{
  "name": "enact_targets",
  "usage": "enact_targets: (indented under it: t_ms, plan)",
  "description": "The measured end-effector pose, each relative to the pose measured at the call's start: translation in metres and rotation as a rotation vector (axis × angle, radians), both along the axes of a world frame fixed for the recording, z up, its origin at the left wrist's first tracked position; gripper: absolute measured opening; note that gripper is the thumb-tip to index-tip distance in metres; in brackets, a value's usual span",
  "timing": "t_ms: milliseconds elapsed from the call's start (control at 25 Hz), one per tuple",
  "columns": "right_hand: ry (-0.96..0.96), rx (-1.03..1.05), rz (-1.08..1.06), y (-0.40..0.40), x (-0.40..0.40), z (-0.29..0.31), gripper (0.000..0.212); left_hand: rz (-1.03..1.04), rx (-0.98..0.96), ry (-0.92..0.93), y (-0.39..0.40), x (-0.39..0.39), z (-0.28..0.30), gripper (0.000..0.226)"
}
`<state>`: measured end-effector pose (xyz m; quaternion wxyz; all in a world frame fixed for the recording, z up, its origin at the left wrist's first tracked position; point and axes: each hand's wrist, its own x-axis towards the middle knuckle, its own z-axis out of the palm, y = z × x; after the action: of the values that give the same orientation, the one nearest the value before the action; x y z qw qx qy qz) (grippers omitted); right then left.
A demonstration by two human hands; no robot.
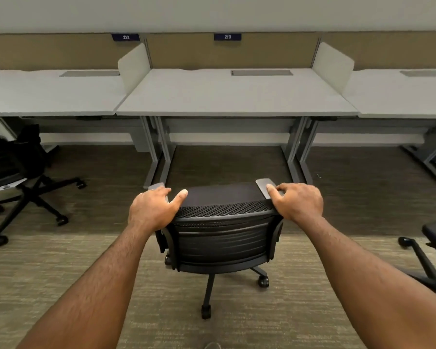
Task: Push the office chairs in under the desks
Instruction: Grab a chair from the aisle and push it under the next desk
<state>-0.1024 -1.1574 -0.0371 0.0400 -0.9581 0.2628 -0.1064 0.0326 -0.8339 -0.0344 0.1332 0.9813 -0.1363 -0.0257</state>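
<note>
Office chair [222, 238] before desk [237, 96]

Black mesh chair [222, 233]; pale grey desk [237, 96]; tan partition [232, 54].

Carpet floor [86, 260], tan partition [262, 50], no. signs 212 [125, 37] & 213 [227, 37], white dividers [134, 64]

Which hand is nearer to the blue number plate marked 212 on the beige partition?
The left hand. It grips the left top corner of the black mesh office chair, below and slightly right of the plate; the right hand grips the opposite corner, farther right.
</note>
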Motion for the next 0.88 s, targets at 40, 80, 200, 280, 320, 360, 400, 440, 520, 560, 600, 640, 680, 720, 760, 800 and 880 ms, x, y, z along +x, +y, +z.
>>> enact_targets:
  t_ms: [40, 80, 200, 280, 320, 360, 400, 440, 520, 560, 600, 640, 680, 720, 760, 800, 880]
  plan:
    - [0.021, 0.008, -0.002, -0.004, 0.010, 0.000, 0.083, -0.001, 0.012, 0.006, -0.005, 0.014, 0.000, 0.101]
    - [0.042, 0.020, -0.006, -0.008, 0.023, 0.000, 0.084, -0.011, 0.034, 0.024, -0.010, 0.030, 0.001, 0.100]
    - [0.053, 0.031, -0.013, -0.018, 0.061, 0.000, 0.085, -0.122, 0.190, 0.143, -0.023, 0.076, 0.004, 0.104]
    - [0.056, 0.021, -0.023, -0.027, 0.088, 0.001, 0.087, -0.208, 0.311, 0.204, -0.033, 0.105, 0.003, 0.105]
    - [0.060, 0.019, -0.027, -0.032, 0.101, 0.003, 0.087, -0.224, 0.349, 0.220, -0.039, 0.118, 0.003, 0.101]
    - [0.065, 0.016, -0.028, -0.037, 0.114, 0.004, 0.087, -0.215, 0.359, 0.239, -0.044, 0.129, 0.003, 0.096]
    - [0.070, 0.014, -0.029, -0.043, 0.126, 0.005, 0.087, -0.188, 0.347, 0.265, -0.050, 0.140, 0.003, 0.094]
    - [0.071, 0.012, -0.032, -0.049, 0.136, 0.005, 0.087, -0.157, 0.331, 0.290, -0.055, 0.150, 0.004, 0.096]
    - [0.069, 0.003, -0.040, -0.061, 0.157, 0.004, 0.086, -0.107, 0.339, 0.333, -0.067, 0.168, 0.006, 0.103]
    - [0.067, -0.004, -0.041, -0.067, 0.166, 0.004, 0.085, -0.090, 0.348, 0.352, -0.073, 0.177, 0.008, 0.105]
    - [0.066, -0.011, -0.039, -0.071, 0.175, 0.003, 0.084, -0.077, 0.351, 0.368, -0.079, 0.185, 0.011, 0.106]
    - [0.063, -0.016, -0.034, -0.075, 0.183, 0.002, 0.083, -0.070, 0.354, 0.380, -0.083, 0.191, 0.012, 0.107]
    - [0.058, -0.021, -0.030, -0.080, 0.193, 0.001, 0.082, -0.066, 0.357, 0.380, -0.087, 0.199, 0.011, 0.106]
    - [0.050, -0.026, -0.026, -0.084, 0.204, 0.002, 0.081, -0.061, 0.358, 0.376, -0.090, 0.207, 0.011, 0.105]
    - [0.038, -0.030, -0.020, -0.089, 0.215, 0.002, 0.081, -0.054, 0.355, 0.372, -0.094, 0.215, 0.010, 0.103]
    - [0.027, -0.033, -0.010, -0.094, 0.228, 0.004, 0.080, -0.045, 0.345, 0.369, -0.097, 0.223, 0.011, 0.102]
    - [0.013, -0.038, 0.023, -0.108, 0.255, 0.006, 0.079, -0.020, 0.329, 0.362, -0.106, 0.239, 0.012, 0.100]
